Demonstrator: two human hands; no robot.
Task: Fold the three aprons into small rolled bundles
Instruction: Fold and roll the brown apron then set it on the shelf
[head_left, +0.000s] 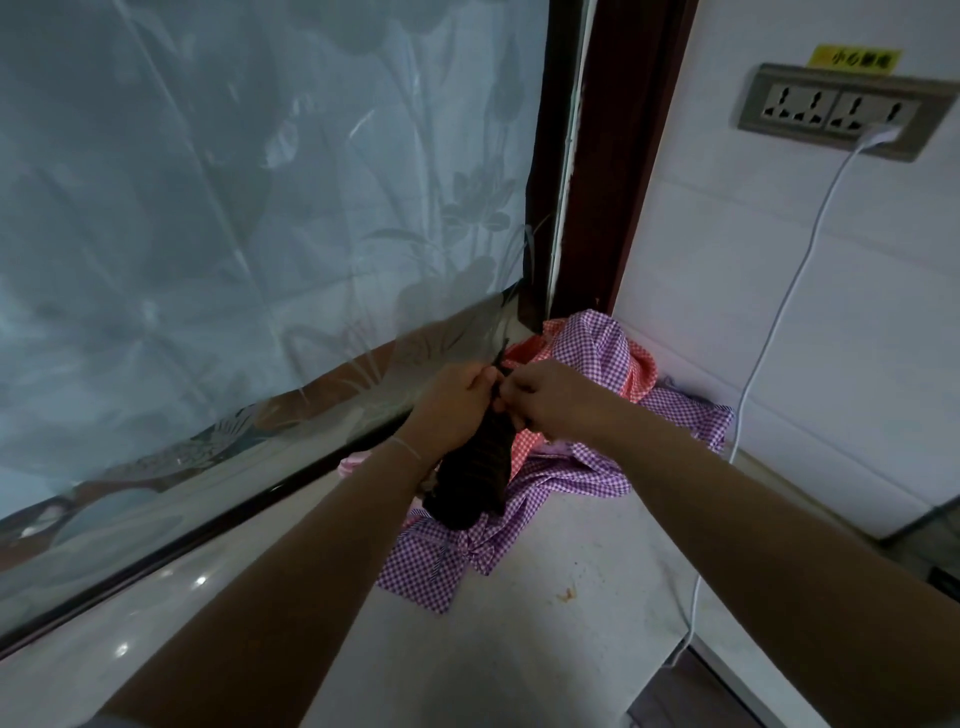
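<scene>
A dark striped apron (470, 480), rolled into a long bundle, hangs in the air above the counter. My left hand (457, 402) grips its upper end. My right hand (545, 397) meets it there and pinches a thin dark strap at the bundle's top. Below and behind the bundle lie a purple checked apron (571, 478), spread loosely, and an orange-red checked apron (641, 376), crumpled under it in the corner.
The pale counter (571, 597) has a small orange stain. A frosted glass window (234, 208) with a dark frame runs along the left. On the right wall sits a socket panel (836, 111), with a white cable (769, 353) hanging down to the counter's right edge.
</scene>
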